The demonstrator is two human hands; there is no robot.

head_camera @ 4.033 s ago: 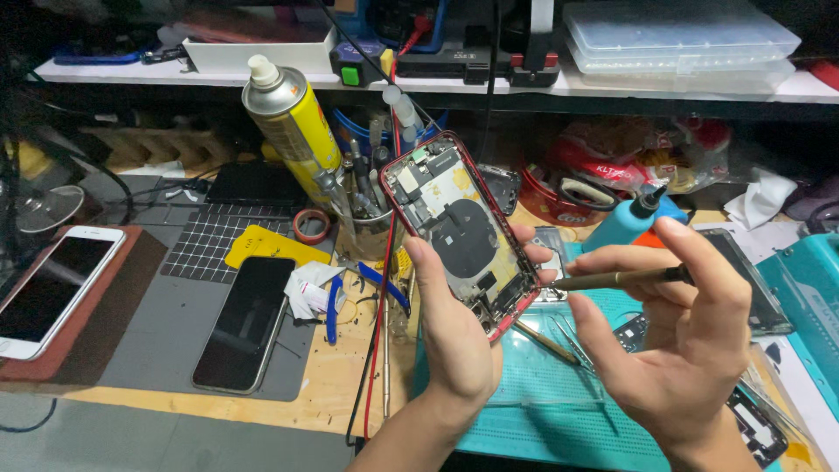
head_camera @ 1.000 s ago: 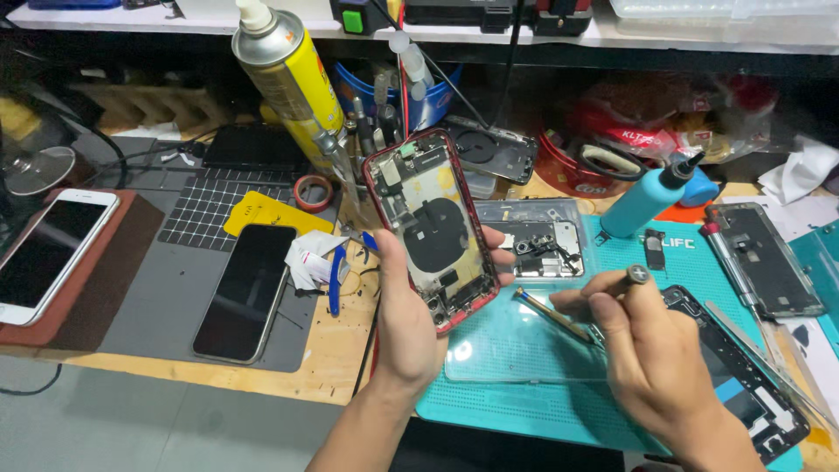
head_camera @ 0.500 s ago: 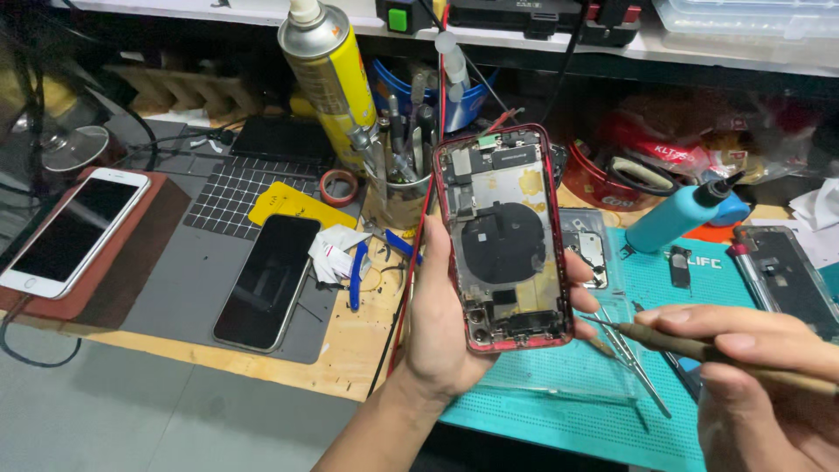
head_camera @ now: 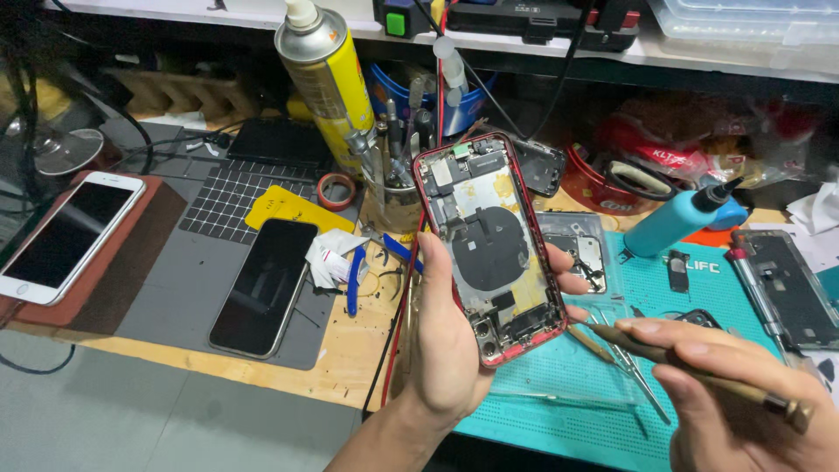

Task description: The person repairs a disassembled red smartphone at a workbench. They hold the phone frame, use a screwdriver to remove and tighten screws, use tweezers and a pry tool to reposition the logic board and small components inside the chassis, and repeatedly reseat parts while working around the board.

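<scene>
My left hand [head_camera: 450, 350] holds an opened red phone housing [head_camera: 491, 245] upright, its inner parts and a round black coil facing me. My right hand [head_camera: 743, 411] at the lower right grips a thin brown tool [head_camera: 690, 367] like a pen. The tool's tip points at the phone's lower right corner. Under both hands lies a teal work mat [head_camera: 699, 280].
A black phone [head_camera: 265, 284] lies on a grey mat, a white phone [head_camera: 65, 234] on a brown pad at left. A yellow spray can [head_camera: 328, 74] and tool cup [head_camera: 393, 188] stand behind. A blue squeeze bottle [head_camera: 677, 223], tweezers [head_camera: 634, 367] and phone parts lie on the teal mat.
The view has shifted and the red phone now sits more central and upright. My right hand has brought the brown tool closer to the phone's lower corner.
</scene>
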